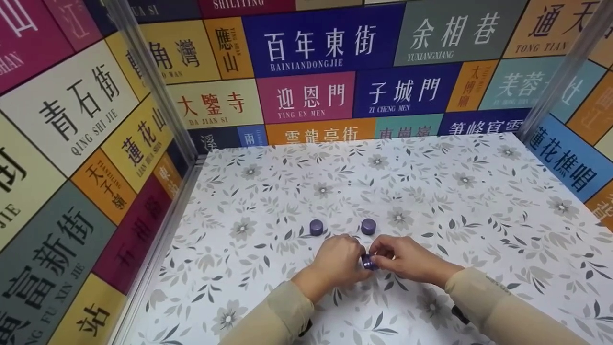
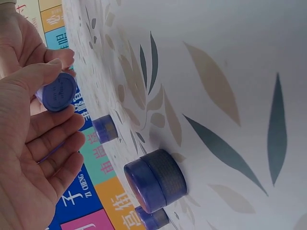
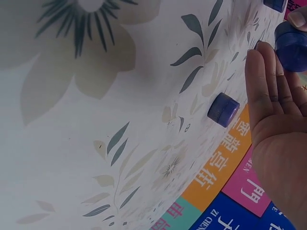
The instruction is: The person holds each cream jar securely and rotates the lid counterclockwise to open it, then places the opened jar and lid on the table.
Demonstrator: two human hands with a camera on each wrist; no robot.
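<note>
A small purple jar (image 1: 368, 262) is held between both hands above the table. My left hand (image 1: 339, 258) pinches it with thumb and forefinger, its other fingers loosely extended. From the other side my right hand (image 1: 407, 258) grips the same jar. In the left wrist view, one flat round end of the held jar (image 2: 60, 92) shows faint lettering. Similar purple jars stand on the table beyond the hands, one to the left (image 1: 316, 227) and one to the right (image 1: 368, 226). Another jar (image 2: 156, 179) stands close to the left hand, hidden in the head view.
The white tabletop (image 1: 297, 187) has a grey leaf and flower print. Walls with colourful lettered panels (image 1: 323, 38) rise behind it and on both sides. Metal corner posts (image 1: 153, 76) stand at the table's back corners.
</note>
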